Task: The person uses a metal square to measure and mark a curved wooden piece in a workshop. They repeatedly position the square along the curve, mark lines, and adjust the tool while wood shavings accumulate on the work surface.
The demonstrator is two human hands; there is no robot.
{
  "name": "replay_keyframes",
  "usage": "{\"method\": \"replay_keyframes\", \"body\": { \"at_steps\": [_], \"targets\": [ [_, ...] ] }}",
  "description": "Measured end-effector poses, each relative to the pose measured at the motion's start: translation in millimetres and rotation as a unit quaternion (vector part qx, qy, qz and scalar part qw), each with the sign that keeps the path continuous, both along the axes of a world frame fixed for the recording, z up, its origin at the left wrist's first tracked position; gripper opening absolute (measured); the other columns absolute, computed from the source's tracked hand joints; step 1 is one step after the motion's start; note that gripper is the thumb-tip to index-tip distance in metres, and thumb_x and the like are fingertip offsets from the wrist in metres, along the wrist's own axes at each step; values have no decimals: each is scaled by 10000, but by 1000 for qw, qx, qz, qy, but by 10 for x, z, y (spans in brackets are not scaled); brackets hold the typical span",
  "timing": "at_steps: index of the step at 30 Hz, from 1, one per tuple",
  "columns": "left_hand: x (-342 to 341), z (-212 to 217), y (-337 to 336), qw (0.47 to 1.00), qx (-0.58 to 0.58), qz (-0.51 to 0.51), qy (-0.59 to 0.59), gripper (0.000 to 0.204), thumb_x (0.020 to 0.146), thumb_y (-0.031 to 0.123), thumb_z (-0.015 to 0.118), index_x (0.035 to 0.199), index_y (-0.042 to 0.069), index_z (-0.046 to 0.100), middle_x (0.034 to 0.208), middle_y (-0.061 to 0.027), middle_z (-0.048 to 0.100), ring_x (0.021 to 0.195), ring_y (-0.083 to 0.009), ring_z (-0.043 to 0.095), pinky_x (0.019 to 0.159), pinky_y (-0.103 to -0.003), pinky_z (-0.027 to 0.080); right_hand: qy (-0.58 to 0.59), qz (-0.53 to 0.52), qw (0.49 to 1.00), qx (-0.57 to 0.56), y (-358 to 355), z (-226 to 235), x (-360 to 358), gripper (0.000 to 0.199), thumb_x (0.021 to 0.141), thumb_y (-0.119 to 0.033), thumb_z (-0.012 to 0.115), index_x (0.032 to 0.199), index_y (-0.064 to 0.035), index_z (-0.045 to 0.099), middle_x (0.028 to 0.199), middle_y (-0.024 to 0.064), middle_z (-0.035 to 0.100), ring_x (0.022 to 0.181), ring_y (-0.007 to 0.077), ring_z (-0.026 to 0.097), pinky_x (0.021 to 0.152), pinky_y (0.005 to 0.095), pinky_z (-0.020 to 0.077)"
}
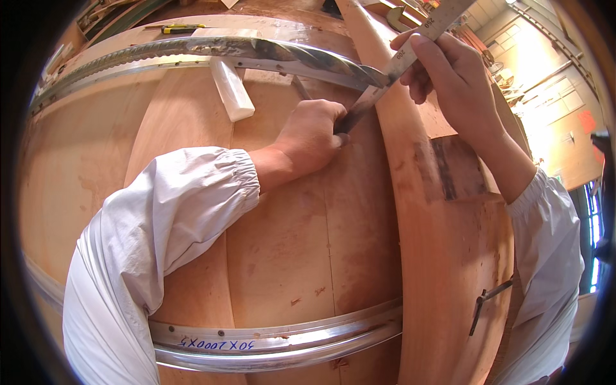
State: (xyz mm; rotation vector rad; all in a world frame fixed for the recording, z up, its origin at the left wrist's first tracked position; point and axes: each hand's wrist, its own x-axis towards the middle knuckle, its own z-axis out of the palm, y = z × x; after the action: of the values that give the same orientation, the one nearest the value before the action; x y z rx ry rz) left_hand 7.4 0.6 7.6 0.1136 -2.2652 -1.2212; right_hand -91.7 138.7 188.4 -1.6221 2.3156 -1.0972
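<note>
A metal ruler (399, 62) slants from the middle of the head view up to the upper right. Its lower end is gripped by my left hand (308, 133), whose fingers are closed around it. My right hand (454, 76) pinches the ruler higher up, between thumb and fingers. Close beside the ruler, between the two hands, lies the pointed tip of a long twist drill bit (292, 52); whether they touch I cannot tell. The bit runs left into a ribbed rod (115, 61). Under the ruler passes the edge of a curved wooden beam (436, 256).
A white block (232, 93) lies left of my left hand. A shiny metal rail (276, 343) with handwriting crosses the wooden panel (282, 256) nearby. An L-shaped dark tool (489, 298) rests on the beam. At the far left is a yellow-and-black utility knife (183, 29).
</note>
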Motion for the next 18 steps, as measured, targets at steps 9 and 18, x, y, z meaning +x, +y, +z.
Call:
{"method": "replay_keyframes", "body": {
  "at_steps": [9, 18],
  "targets": [
    [14, -2, 20, 999, 26, 13, -22, 143, 828, 78, 755, 915, -25, 706, 845, -252, 692, 797, -401, 703, 724, -447, 532, -4, -6, 1000, -8, -18, -4, -8, 346, 1095, -283, 540, 1102, 8, 728, 732, 23, 662, 602, 59, 592, 566, 231, 482],
    [22, 22, 45, 999, 23, 12, -33, 131, 828, 70, 752, 899, -23, 695, 854, -270, 680, 830, -449, 681, 735, -490, 522, -16, -29, 999, -26, -15, -14, 37, 324, 1091, -265, 577, 1070, 19, 733, 710, 16, 664, 574, 37, 553, 531, 219, 445]
  ]
}}
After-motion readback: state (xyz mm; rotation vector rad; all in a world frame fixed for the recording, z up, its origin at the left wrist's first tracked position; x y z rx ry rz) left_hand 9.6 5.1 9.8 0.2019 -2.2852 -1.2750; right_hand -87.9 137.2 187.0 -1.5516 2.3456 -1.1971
